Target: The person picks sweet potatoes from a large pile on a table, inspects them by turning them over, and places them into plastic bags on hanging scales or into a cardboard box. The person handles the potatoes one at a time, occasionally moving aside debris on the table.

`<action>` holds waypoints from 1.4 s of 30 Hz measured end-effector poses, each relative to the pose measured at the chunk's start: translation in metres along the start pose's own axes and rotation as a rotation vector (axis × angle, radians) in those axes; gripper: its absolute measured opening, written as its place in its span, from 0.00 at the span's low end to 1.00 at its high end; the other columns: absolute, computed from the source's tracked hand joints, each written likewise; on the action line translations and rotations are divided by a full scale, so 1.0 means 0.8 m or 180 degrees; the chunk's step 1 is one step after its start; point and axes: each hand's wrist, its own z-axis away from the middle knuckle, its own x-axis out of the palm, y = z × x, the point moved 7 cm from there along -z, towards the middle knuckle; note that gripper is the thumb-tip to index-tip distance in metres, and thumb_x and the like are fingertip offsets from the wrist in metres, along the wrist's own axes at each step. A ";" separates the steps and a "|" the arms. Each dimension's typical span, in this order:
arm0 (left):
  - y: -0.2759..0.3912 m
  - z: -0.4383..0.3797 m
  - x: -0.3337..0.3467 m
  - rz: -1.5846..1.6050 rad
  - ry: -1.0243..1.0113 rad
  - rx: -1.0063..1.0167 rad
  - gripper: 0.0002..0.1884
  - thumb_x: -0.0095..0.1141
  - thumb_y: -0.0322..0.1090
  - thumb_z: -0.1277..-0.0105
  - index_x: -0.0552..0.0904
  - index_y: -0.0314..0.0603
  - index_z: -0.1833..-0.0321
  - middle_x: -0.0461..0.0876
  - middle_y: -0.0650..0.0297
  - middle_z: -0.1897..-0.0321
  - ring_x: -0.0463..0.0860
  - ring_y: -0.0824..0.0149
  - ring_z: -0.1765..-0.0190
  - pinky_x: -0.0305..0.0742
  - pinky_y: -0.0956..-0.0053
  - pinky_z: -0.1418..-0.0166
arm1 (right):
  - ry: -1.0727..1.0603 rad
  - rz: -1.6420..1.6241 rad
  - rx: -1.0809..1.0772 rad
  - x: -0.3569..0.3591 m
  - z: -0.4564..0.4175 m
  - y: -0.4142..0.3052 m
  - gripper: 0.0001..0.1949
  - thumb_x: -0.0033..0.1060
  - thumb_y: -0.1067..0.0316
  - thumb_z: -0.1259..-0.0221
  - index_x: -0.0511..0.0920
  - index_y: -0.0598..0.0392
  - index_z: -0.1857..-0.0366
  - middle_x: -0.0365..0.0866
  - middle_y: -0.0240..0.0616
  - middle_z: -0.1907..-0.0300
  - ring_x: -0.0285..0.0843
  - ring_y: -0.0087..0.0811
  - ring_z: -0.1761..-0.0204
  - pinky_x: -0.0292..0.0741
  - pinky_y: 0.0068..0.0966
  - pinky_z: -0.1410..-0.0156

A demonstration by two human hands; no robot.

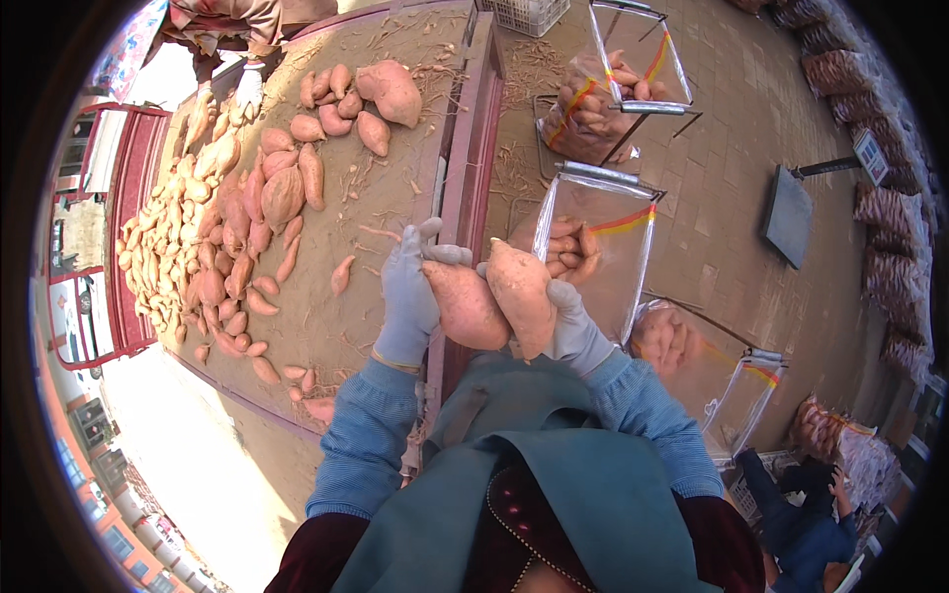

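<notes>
Two large sweet potatoes are held side by side in front of my chest, over the edge of a truck bed. My left hand (411,289), in a grey glove, grips the rounder sweet potato (465,305). My right hand (574,326), gloved too, holds the tapered sweet potato (521,296) upright against it. On the dirty bed (311,319) to the left lies a big heap of sweet potatoes (215,244), with a larger one (389,93) farther up. Just right of my hands, a clear plastic bag (615,252) hangs open on a metal frame with sweet potatoes inside.
A co-worker's gloved hands (248,93) are at the heap, upper left. Another framed bag (593,111) stands upper right, a further one (734,400) lower right. A platform scale (787,215) and rows of filled bags (886,244) stand right. Another person (804,511) is lower right.
</notes>
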 end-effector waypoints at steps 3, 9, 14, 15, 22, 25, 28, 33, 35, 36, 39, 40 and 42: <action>-0.015 0.004 0.000 0.0369 0.0125 -0.0257 0.23 0.41 0.49 0.22 0.72 0.32 0.41 0.81 0.63 0.73 0.82 0.60 0.62 0.81 0.60 0.51 | 0.0124 0.0247 -0.0136 -0.007 0.023 -0.017 0.39 0.59 0.52 0.39 0.55 0.63 0.28 0.62 0.53 0.29 0.61 0.43 0.27 0.56 0.39 0.21; -0.042 0.017 0.017 0.1083 -0.0435 -0.0784 0.23 0.41 0.47 0.22 0.73 0.33 0.38 0.77 0.74 0.80 0.80 0.68 0.61 0.78 0.67 0.44 | 0.0280 0.0060 -0.0935 -0.087 0.196 -0.110 0.30 0.59 0.58 0.37 0.65 0.61 0.34 0.78 0.50 0.44 0.79 0.43 0.43 0.80 0.38 0.40; -0.073 0.026 0.083 0.0676 -0.0625 -0.0991 0.22 0.39 0.45 0.22 0.74 0.33 0.39 0.75 0.75 0.82 0.80 0.71 0.65 0.78 0.68 0.45 | 0.2802 0.1558 -0.3566 -0.151 0.505 -0.231 0.25 0.62 0.55 0.36 0.72 0.59 0.40 0.79 0.39 0.49 0.79 0.31 0.49 0.79 0.27 0.46; -0.084 0.024 0.093 0.0583 -0.0641 -0.1017 0.22 0.39 0.45 0.21 0.74 0.33 0.40 0.74 0.76 0.82 0.79 0.71 0.66 0.78 0.69 0.45 | 0.3262 0.1748 -0.3927 -0.170 0.564 -0.241 0.25 0.63 0.54 0.37 0.73 0.59 0.41 0.79 0.39 0.50 0.79 0.30 0.50 0.77 0.27 0.47; -0.130 0.043 0.157 0.0229 -0.0635 -0.1362 0.22 0.40 0.47 0.22 0.77 0.34 0.44 0.73 0.75 0.83 0.79 0.72 0.67 0.77 0.68 0.48 | 0.5435 0.1792 -0.3828 -0.315 0.714 -0.260 0.28 0.66 0.57 0.39 0.70 0.58 0.38 0.76 0.38 0.46 0.75 0.30 0.47 0.74 0.23 0.45; -0.155 0.048 0.172 0.0153 -0.0697 -0.1539 0.22 0.40 0.48 0.22 0.77 0.35 0.45 0.73 0.74 0.83 0.79 0.71 0.68 0.78 0.66 0.49 | 0.5173 0.1194 -0.3914 -0.331 0.675 -0.283 0.32 0.62 0.62 0.36 0.59 0.62 0.31 0.67 0.44 0.36 0.68 0.34 0.36 0.73 0.26 0.39; -0.179 0.052 0.196 0.0045 -0.0900 -0.1655 0.22 0.39 0.47 0.21 0.78 0.35 0.46 0.74 0.72 0.83 0.81 0.68 0.68 0.78 0.64 0.48 | 0.4752 0.1883 -0.4153 -0.310 0.644 -0.296 0.32 0.57 0.67 0.33 0.55 0.62 0.29 0.63 0.46 0.32 0.65 0.35 0.32 0.71 0.29 0.34; -0.216 0.077 0.260 -0.0313 -0.1272 -0.1761 0.22 0.40 0.47 0.22 0.76 0.33 0.42 0.73 0.71 0.83 0.81 0.67 0.68 0.79 0.64 0.48 | 0.3026 0.2502 -0.3452 -0.116 0.484 -0.219 0.30 0.57 0.74 0.34 0.58 0.62 0.29 0.66 0.44 0.33 0.65 0.32 0.31 0.67 0.27 0.30; -0.236 0.095 0.294 -0.0643 -0.1507 -0.1805 0.23 0.39 0.47 0.21 0.75 0.31 0.43 0.74 0.69 0.82 0.82 0.65 0.67 0.80 0.62 0.49 | 0.2377 0.2795 -0.2517 -0.066 0.420 -0.162 0.43 0.70 0.60 0.43 0.54 0.59 0.26 0.63 0.44 0.31 0.61 0.34 0.29 0.60 0.29 0.26; -0.246 0.109 0.311 -0.0866 -0.1620 -0.1768 0.23 0.39 0.47 0.21 0.75 0.30 0.43 0.74 0.68 0.82 0.82 0.64 0.67 0.80 0.62 0.50 | 0.2404 0.3312 -0.2303 -0.049 0.401 -0.145 0.46 0.72 0.57 0.46 0.53 0.60 0.26 0.62 0.44 0.30 0.60 0.33 0.28 0.58 0.30 0.25; -0.282 0.153 0.346 -0.1397 -0.2210 -0.1668 0.23 0.39 0.46 0.21 0.73 0.29 0.43 0.80 0.60 0.78 0.84 0.60 0.63 0.81 0.62 0.52 | 0.2450 0.3390 -0.2393 -0.047 0.389 -0.123 0.50 0.76 0.54 0.52 0.54 0.61 0.26 0.63 0.44 0.30 0.61 0.33 0.29 0.57 0.30 0.24; -0.293 0.162 0.351 -0.1386 -0.2286 -0.1732 0.23 0.38 0.46 0.21 0.73 0.28 0.43 0.81 0.59 0.76 0.85 0.59 0.63 0.80 0.63 0.51 | 0.2453 0.3179 -0.2549 -0.050 0.393 -0.122 0.50 0.76 0.54 0.53 0.54 0.61 0.27 0.63 0.44 0.30 0.62 0.33 0.29 0.58 0.30 0.24; -0.308 0.179 0.362 -0.1243 -0.2278 -0.1864 0.23 0.38 0.45 0.21 0.72 0.28 0.42 0.83 0.57 0.73 0.85 0.59 0.62 0.80 0.64 0.49 | 0.2223 0.2041 -0.2686 -0.059 0.428 -0.112 0.50 0.76 0.56 0.54 0.56 0.62 0.27 0.64 0.44 0.31 0.64 0.33 0.30 0.60 0.30 0.25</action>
